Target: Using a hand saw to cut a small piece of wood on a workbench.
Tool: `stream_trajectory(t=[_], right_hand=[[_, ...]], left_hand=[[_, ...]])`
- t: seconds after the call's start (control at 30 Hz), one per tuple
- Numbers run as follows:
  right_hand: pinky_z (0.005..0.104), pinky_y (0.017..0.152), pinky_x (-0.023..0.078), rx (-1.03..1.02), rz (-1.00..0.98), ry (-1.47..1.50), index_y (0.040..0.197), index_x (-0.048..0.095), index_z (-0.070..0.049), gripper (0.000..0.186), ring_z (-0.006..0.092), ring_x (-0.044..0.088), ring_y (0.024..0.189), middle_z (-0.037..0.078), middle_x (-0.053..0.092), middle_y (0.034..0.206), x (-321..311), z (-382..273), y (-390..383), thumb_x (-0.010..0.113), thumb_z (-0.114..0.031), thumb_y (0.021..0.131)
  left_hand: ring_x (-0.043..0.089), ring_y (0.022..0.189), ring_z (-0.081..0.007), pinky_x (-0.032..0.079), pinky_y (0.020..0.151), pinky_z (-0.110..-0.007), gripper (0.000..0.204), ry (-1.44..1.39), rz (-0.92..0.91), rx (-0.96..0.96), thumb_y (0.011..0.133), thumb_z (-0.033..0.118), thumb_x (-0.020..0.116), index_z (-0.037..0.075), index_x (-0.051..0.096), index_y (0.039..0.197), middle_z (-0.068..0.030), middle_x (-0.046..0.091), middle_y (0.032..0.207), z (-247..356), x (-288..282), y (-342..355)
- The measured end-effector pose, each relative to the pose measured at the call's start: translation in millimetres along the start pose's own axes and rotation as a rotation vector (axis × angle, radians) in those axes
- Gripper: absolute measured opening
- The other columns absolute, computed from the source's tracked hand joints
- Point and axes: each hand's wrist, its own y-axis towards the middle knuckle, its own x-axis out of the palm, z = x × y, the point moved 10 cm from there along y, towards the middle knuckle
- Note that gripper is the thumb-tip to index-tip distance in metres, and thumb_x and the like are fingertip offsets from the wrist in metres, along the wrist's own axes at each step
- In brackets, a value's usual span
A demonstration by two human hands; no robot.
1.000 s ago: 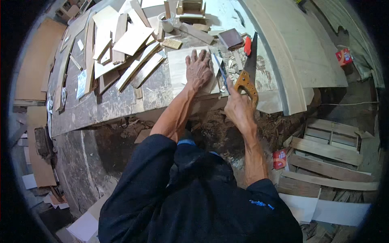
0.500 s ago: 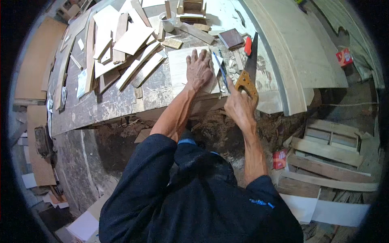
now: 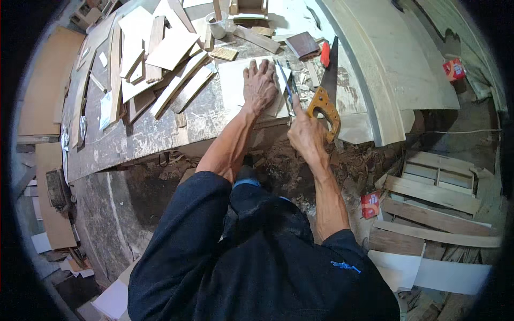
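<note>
My left hand (image 3: 260,85) lies flat on a pale wooden board (image 3: 231,80) at the bench's near edge, fingers stretched away from me. Just right of it, my right hand (image 3: 308,134) is closed, its index finger pointing forward along a long, thin blue blade-like tool (image 3: 286,80). The tool runs along the board's right side; its grip is hidden in my fist, and I cannot tell its exact kind. Beside that hand a handsaw (image 3: 324,107) with a yellow-brown wooden handle rests on the bench, its dark blade pointing away.
Stacked wood offcuts (image 3: 171,51) cover the bench's left part. Behind the board stand a plastic cup (image 3: 217,27) and a small wooden frame (image 3: 249,8). A dark block (image 3: 302,45) and a red-orange object (image 3: 325,54) lie near the saw. Long panels (image 3: 396,69) stretch along the right.
My right hand has drawn back toward me and slightly left with the blue tool, away from the handsaw's handle. My left hand stays on the board. The view has shifted a little.
</note>
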Motion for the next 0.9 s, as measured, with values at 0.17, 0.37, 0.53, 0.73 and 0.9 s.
stream_trajectory(t=[0.17, 0.37, 0.53, 0.73, 0.9], right_hand=[[0.0525, 0.062, 0.049, 0.037, 0.026, 0.082, 0.147, 0.039, -0.015, 0.064, 0.0442, 0.064, 0.065, 0.029, 0.063, 0.068, -7, 2, -12, 0.051, -0.010, 0.084], [0.0525, 0.061, 0.049, 0.044, -0.001, 0.075, 0.149, 0.035, -0.017, 0.066, 0.0413, 0.065, 0.066, 0.026, 0.064, 0.071, -1, 6, -9, 0.052, -0.011, 0.085], [0.0540, 0.060, 0.049, 0.035, 0.096, 0.025, 0.146, 0.040, -0.015, 0.059, 0.0435, 0.064, 0.063, 0.026, 0.063, 0.066, -1, 1, 8, 0.049, -0.015, 0.088], [0.0531, 0.062, 0.050, 0.076, -0.055, 0.090, 0.147, 0.038, -0.015, 0.064, 0.0432, 0.066, 0.067, 0.027, 0.064, 0.068, -2, 3, 1, 0.052, -0.011, 0.085], [0.0527, 0.058, 0.049, -0.032, 0.099, 0.169, 0.145, 0.040, -0.010, 0.056, 0.0391, 0.065, 0.061, 0.024, 0.063, 0.065, -11, -5, -11, 0.046, -0.011, 0.090]], left_hand=[[0.039, 0.130, -0.0418, 0.030, 0.107, -0.055, 0.041, 0.000, 0.015, 0.044, 0.094, 0.027, 0.047, 0.010, 0.054, 0.130, -0.0112, 0.050, 0.138, 1, -1, -1], [0.037, 0.132, -0.0440, 0.029, 0.108, -0.056, 0.045, 0.003, 0.010, 0.049, 0.094, 0.032, 0.047, 0.009, 0.053, 0.133, -0.0107, 0.048, 0.141, 0, 1, 1], [0.038, 0.131, -0.0429, 0.030, 0.108, -0.056, 0.043, -0.026, 0.013, 0.051, 0.093, 0.027, 0.048, 0.008, 0.054, 0.131, -0.0128, 0.048, 0.139, 10, -4, 1], [0.040, 0.128, -0.0428, 0.033, 0.104, -0.054, 0.040, 0.001, 0.037, 0.069, 0.091, 0.023, 0.050, 0.006, 0.055, 0.127, -0.0124, 0.050, 0.136, 11, -9, 2], [0.039, 0.128, -0.0423, 0.033, 0.104, -0.053, 0.042, 0.003, 0.010, 0.052, 0.092, 0.025, 0.050, 0.008, 0.053, 0.131, -0.0123, 0.049, 0.137, 4, -3, -4]])
